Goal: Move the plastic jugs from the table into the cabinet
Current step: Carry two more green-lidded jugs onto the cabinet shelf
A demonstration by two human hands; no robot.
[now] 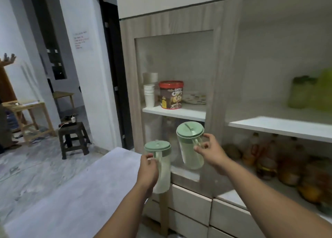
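Two green-lidded plastic jugs are held in the air in front of the cabinet [172,24]. The left jug [162,167] is carried upright by its handle, left hand [148,171] fingers curled tight around it. The right jug [190,148] is tilted, its handle pinched by the right hand [209,152]. Behind the glass door [174,87], a tub [171,95] labelled "CHOCO CHIPS" is seen beside stacked white cups [149,95]. Red writing on a wall note [81,40] cannot be read. The table [71,193] lies below the left arm.
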